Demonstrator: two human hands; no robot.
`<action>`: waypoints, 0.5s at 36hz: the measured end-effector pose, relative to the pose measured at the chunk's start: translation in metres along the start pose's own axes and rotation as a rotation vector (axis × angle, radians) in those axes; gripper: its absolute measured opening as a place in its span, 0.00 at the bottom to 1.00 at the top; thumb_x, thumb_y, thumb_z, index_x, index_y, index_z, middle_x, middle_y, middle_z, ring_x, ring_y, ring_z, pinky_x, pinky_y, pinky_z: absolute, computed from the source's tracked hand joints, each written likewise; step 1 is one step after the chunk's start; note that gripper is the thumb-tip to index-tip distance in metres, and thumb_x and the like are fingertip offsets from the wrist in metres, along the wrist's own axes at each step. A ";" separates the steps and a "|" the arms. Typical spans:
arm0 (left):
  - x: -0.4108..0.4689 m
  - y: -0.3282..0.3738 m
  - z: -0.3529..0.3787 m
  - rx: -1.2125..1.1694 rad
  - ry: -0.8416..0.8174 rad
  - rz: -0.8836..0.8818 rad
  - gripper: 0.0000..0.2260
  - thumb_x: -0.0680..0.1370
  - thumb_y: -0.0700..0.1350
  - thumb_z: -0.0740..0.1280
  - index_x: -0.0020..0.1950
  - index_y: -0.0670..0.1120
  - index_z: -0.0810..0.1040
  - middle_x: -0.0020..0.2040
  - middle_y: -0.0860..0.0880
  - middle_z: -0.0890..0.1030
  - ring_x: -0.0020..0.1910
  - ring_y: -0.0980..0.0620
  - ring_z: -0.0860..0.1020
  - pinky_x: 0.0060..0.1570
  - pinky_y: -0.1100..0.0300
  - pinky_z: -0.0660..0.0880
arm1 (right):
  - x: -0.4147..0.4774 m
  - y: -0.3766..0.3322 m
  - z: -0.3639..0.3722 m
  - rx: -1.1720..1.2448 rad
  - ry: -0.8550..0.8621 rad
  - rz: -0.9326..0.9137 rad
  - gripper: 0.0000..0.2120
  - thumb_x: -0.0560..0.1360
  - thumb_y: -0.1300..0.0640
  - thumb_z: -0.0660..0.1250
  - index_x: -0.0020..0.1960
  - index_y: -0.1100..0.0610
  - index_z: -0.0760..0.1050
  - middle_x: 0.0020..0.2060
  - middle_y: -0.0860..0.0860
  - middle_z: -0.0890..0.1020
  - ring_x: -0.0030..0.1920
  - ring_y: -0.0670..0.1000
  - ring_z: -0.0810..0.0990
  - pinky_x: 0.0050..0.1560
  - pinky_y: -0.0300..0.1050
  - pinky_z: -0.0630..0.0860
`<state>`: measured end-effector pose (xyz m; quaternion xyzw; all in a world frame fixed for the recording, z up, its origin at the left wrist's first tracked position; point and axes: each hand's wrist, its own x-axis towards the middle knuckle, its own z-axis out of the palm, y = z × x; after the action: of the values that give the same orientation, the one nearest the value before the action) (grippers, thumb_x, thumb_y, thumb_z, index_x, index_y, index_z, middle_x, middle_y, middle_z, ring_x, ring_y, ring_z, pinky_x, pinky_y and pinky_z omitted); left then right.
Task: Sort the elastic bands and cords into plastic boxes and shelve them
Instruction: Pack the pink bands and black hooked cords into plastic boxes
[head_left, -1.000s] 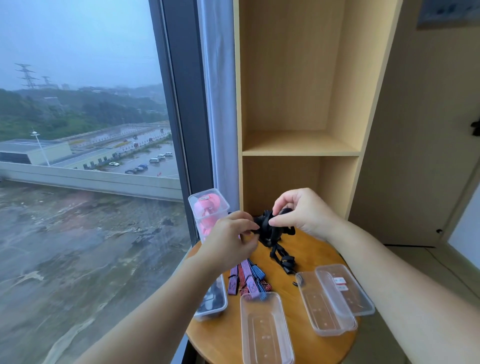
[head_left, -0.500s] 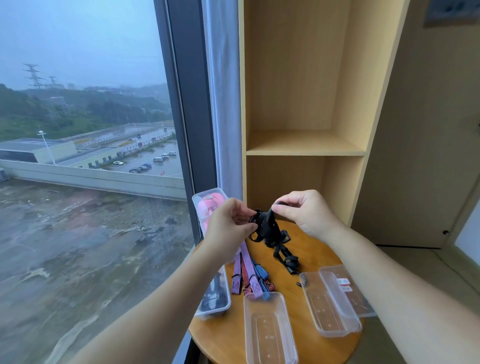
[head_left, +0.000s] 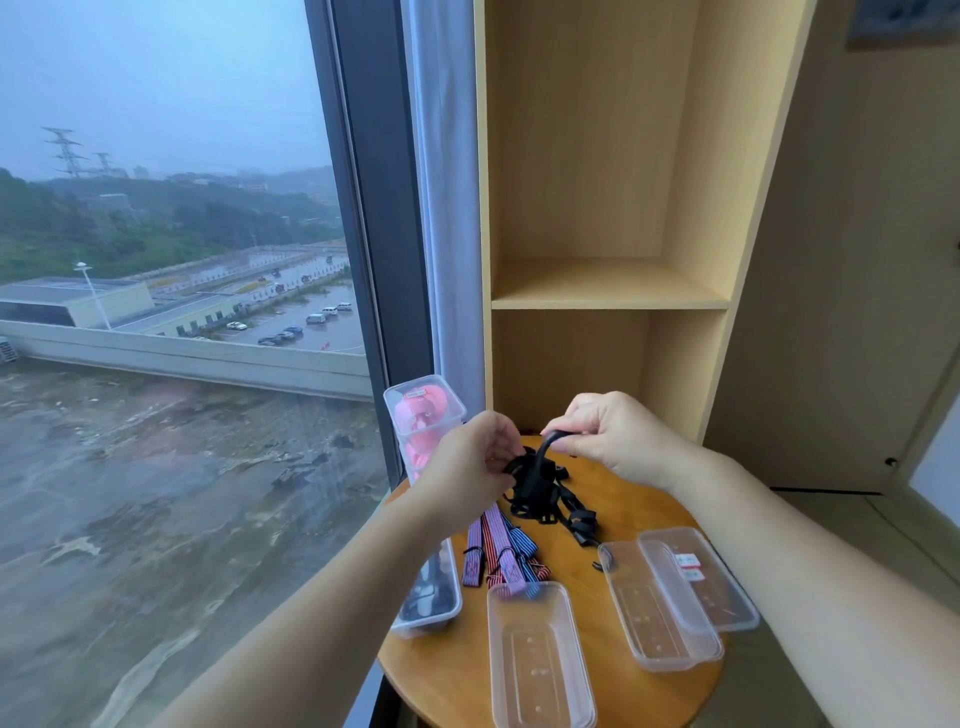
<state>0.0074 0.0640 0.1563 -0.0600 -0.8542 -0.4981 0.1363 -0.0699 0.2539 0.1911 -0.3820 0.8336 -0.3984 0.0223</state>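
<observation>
Both hands hold a tangle of black elastic bands (head_left: 537, 486) just above the round wooden table (head_left: 618, 499). My left hand (head_left: 475, 460) grips the bundle's left side. My right hand (head_left: 608, 436) pinches a black loop at its top. More black straps trail onto the table toward the right. Striped red, blue and purple bands (head_left: 501, 551) lie on the table below the bundle. An empty clear box (head_left: 540, 660) stands at the front. A second clear box (head_left: 657, 605) lies to the right with a lid (head_left: 701, 577) beside it.
A closed box of pink items (head_left: 423, 421) stands at the table's back left, by the window. A box with dark contents (head_left: 431, 597) sits under my left forearm. The wooden shelf unit (head_left: 605, 291) rises behind the table, its two visible compartments bare.
My right hand has drawn a black loop up and away from the bundle. My left hand keeps its grip on the tangle. The view has shifted slightly.
</observation>
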 end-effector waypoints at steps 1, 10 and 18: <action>0.001 0.000 0.000 0.020 -0.003 -0.016 0.20 0.69 0.23 0.67 0.49 0.46 0.74 0.45 0.47 0.81 0.47 0.47 0.82 0.50 0.57 0.81 | 0.000 0.001 0.001 0.025 0.011 0.007 0.08 0.75 0.63 0.71 0.50 0.53 0.85 0.41 0.54 0.77 0.34 0.44 0.76 0.40 0.39 0.74; -0.005 -0.004 0.003 -0.096 0.103 0.004 0.13 0.73 0.26 0.67 0.45 0.44 0.78 0.43 0.46 0.84 0.45 0.51 0.83 0.50 0.59 0.80 | 0.004 0.025 0.021 0.099 0.169 0.035 0.12 0.78 0.67 0.65 0.53 0.55 0.84 0.42 0.50 0.81 0.32 0.42 0.81 0.40 0.36 0.79; -0.004 -0.004 0.008 -0.374 0.128 0.015 0.15 0.73 0.24 0.67 0.42 0.44 0.75 0.42 0.50 0.86 0.45 0.51 0.84 0.47 0.59 0.80 | -0.004 0.026 0.035 0.950 0.030 0.201 0.10 0.79 0.52 0.64 0.53 0.48 0.83 0.54 0.56 0.84 0.54 0.56 0.83 0.48 0.50 0.80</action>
<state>0.0090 0.0686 0.1477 -0.0587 -0.7359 -0.6500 0.1804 -0.0710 0.2438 0.1482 -0.2412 0.5926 -0.7361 0.2208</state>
